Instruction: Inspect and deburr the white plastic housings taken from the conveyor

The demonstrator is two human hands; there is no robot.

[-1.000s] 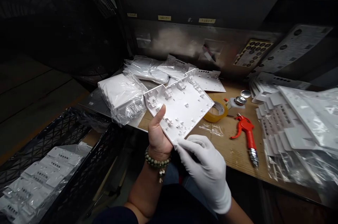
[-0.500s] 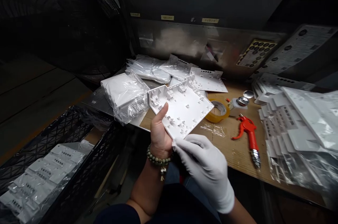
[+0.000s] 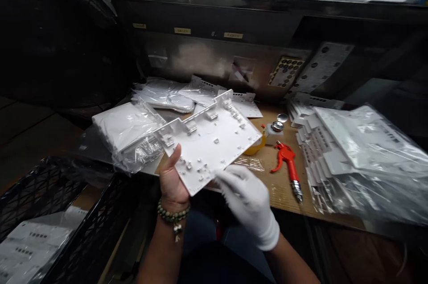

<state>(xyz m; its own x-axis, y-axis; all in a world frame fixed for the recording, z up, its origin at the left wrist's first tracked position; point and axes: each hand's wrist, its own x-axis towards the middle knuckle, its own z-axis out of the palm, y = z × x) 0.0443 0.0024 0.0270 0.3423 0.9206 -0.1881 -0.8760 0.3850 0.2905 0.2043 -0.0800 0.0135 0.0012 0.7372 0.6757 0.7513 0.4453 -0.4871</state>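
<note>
A white plastic panel [image 3: 214,141] with small clips and ribs on its upper face is held tilted above the front of the bench. My bare left hand [image 3: 174,181], with a beaded bracelet at the wrist, grips its lower left edge, thumb on top and fingers hidden beneath. My right hand [image 3: 247,199], in a white glove, has its fingers pinched at the panel's lower right edge. A roll of yellow tape [image 3: 257,146] lies partly behind the panel.
A red air gun [image 3: 288,166] and a small metal-topped container [image 3: 277,127] lie on the cardboard [image 3: 274,190]. Bagged white panels are stacked right [image 3: 361,154] and left [image 3: 127,128]. A black crate [image 3: 100,212] with more panels stands lower left.
The view has swung right and up. The panel now shows more broadly, turned flatter. My gloved hand has shifted from its near corner, by my left wrist, to farther along the right edge.
</note>
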